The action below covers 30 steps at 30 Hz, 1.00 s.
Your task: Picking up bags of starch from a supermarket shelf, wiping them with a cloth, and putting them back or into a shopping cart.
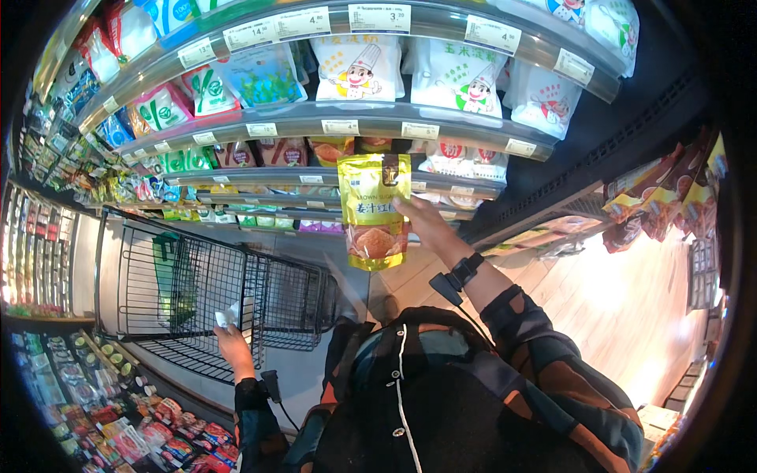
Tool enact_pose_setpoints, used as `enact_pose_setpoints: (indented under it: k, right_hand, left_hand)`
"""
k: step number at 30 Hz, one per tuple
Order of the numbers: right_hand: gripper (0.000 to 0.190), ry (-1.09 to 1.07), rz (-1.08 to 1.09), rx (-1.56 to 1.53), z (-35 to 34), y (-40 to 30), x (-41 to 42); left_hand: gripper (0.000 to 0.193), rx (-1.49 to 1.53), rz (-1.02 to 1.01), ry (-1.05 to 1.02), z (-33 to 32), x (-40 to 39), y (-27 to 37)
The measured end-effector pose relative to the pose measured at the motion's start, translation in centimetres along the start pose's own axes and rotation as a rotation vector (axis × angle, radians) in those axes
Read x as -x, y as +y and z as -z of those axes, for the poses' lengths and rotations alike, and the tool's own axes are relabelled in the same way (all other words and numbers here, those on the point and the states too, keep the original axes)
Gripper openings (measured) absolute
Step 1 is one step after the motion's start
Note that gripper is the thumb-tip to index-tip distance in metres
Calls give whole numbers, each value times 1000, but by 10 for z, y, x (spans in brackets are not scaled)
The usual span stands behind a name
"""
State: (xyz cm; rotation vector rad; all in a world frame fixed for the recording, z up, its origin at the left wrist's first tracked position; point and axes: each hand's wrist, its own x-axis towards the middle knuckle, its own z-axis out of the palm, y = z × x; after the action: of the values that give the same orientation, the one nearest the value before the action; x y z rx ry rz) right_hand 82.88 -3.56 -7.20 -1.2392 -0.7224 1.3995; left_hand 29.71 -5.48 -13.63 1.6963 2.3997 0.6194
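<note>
My right hand (pixel 427 223) grips the right edge of a glossy yellow pouch (pixel 374 236), which is upright with its front towards me. The pouch bears writing and a picture of brown sugar, and hangs in front of the lower shelves. To the left, my left hand (pixel 235 349) holds a crumpled white piece of paper or tissue (pixel 227 316) at the near side of a black wire shopping cart (pixel 195 260). Whether those fingers also touch the cart I cannot tell. Inside the cart lies a green package (pixel 171 278), partly seen through the wires.
Curved shelves (pixel 331 115) ahead carry several bags of white powder (pixel 359 71) and small price tags. On the right, brown and yellow packets (pixel 656 201) hang above the wood-look floor (pixel 568 307). A display of packaged food (pixel 159 425) stands at the lower left.
</note>
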Motion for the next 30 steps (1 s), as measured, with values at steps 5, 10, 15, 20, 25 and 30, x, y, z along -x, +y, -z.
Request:
enact_pose_setpoints:
  k: [5, 10, 15, 20, 25, 30]
  right_hand:
    - [49, -36, 11, 0, 2, 8, -4]
    - [51, -36, 2, -20, -3, 10, 0]
    - [51, -65, 42, -5, -2, 13, 1]
    - [50, -62, 16, 0, -6, 10, 5]
    - [50, -34, 9, 40, -10, 1, 13]
    - [53, -51, -9, 75, -10, 2, 12]
  left_hand:
    - [34, 12, 30, -25, 3, -1, 5]
    - [34, -19, 45, -16, 3, -1, 5]
    - [32, -26, 35, -21, 1, -4, 3]
    - [35, -33, 25, -11, 2, -3, -2]
    - [34, -26, 80, -58, 7, -1, 12]
    - [31, -19, 62, -18, 7, 1, 9]
